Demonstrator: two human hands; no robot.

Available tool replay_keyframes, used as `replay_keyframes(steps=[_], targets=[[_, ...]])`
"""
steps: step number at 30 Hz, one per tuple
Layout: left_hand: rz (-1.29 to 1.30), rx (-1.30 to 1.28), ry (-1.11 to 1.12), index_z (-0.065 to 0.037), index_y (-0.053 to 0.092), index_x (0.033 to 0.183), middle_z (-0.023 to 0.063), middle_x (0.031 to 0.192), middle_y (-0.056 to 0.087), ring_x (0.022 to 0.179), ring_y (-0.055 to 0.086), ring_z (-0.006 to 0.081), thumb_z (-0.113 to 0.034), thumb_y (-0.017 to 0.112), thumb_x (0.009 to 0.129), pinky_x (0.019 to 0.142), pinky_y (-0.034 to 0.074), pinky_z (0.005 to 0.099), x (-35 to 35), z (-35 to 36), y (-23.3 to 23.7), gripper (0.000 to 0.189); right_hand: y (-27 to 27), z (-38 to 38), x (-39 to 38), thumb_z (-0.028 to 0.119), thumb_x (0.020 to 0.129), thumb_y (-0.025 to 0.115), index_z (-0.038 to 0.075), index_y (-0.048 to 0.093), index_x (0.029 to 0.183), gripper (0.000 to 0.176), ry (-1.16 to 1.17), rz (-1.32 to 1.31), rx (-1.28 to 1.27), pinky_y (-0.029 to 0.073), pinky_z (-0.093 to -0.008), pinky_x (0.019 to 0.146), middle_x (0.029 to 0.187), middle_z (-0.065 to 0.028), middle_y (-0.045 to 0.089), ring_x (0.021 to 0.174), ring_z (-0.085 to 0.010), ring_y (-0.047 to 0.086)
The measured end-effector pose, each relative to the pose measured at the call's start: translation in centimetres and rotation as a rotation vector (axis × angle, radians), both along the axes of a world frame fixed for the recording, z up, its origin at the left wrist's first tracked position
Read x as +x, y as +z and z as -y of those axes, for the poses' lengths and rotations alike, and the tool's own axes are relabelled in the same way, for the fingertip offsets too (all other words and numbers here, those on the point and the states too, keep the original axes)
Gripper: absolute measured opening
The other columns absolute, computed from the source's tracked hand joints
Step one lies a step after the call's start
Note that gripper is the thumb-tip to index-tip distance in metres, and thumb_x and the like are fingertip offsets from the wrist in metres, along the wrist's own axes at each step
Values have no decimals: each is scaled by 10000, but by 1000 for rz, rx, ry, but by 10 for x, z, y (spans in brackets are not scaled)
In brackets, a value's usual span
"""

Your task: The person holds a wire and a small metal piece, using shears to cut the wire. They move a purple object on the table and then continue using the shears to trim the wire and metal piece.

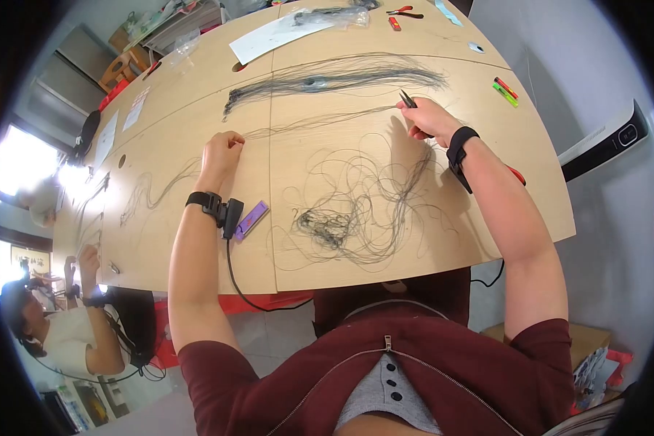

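Observation:
A slim bundle of fine dark strands (320, 118) stretches across the table between my two hands. My left hand (224, 151) is closed in a pinch on it, and loose ends trail off to the left. In my right hand (430, 120) is a dark, pointed hand tool (408, 99), its kind partly hidden by the fingers. The strands' right end reaches those fingers. Below lies a tangled heap of similar strands (330, 225) with loose loops. Beyond my hands, a straighter bundle (341, 78) lies lengthwise on the table.
A purple packet (252, 221) lies by my left wrist. Red and green pens (506, 93) are at the right. Pliers (405, 11), a white sheet (280, 36) and a plastic bag (341, 16) lie at the far side. Another person (58, 320) sits at the left.

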State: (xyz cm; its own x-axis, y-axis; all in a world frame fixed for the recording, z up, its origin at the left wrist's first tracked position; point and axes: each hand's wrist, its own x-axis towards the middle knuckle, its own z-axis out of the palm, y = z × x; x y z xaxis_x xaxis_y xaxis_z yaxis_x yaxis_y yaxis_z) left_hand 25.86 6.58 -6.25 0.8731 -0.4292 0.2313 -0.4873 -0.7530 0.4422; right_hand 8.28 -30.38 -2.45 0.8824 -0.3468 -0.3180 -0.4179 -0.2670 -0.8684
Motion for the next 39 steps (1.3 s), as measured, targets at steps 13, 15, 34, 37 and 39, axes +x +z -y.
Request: replay_keyframes(steps=[13, 15, 34, 37, 39], targets=[[7, 9, -7, -37, 641, 864, 97, 805, 637, 730, 595, 170, -81, 589, 743, 668, 471, 279, -4, 0, 3, 139, 9, 39, -16, 292, 901, 440, 31, 506, 942, 272, -156, 34, -129, 457, -236, 458, 727, -65, 541, 552, -130, 552], [1, 10, -24, -31, 635, 883, 93, 817, 638, 736, 594, 164, -90, 592, 751, 673, 471, 277, -4, -1, 4, 151, 17, 40, -22, 313, 890, 466, 35, 513, 982, 296, -154, 22, -95, 453, -238, 481, 772, -61, 550, 596, -119, 557], [-232, -68, -223, 1, 617, 876, 136, 818, 609, 741, 586, 234, -77, 586, 760, 678, 462, 305, -185, 20, 54, 144, 36, -71, -173, 122, 884, 485, 28, 557, 1071, 222, 319, 132, 181, 381, -187, 566, 783, 1, 587, 601, -36, 426], [-229, -89, -190, -3, 619, 867, 149, 816, 604, 752, 585, 267, -66, 582, 742, 690, 462, 329, -186, 25, 42, 144, 37, -82, -179, 123, 879, 502, 22, 561, 1066, 220, 327, 158, 168, 392, -207, 631, 766, -6, 580, 673, -61, 460], [-235, -85, -192, -3, 618, 861, 149, 805, 599, 744, 582, 269, -61, 585, 735, 683, 459, 334, -183, 28, 37, 143, 38, -83, -181, 129, 880, 506, 19, 562, 1062, 221, 333, 174, 157, 396, -212, 641, 763, -11, 579, 687, -68, 468]])
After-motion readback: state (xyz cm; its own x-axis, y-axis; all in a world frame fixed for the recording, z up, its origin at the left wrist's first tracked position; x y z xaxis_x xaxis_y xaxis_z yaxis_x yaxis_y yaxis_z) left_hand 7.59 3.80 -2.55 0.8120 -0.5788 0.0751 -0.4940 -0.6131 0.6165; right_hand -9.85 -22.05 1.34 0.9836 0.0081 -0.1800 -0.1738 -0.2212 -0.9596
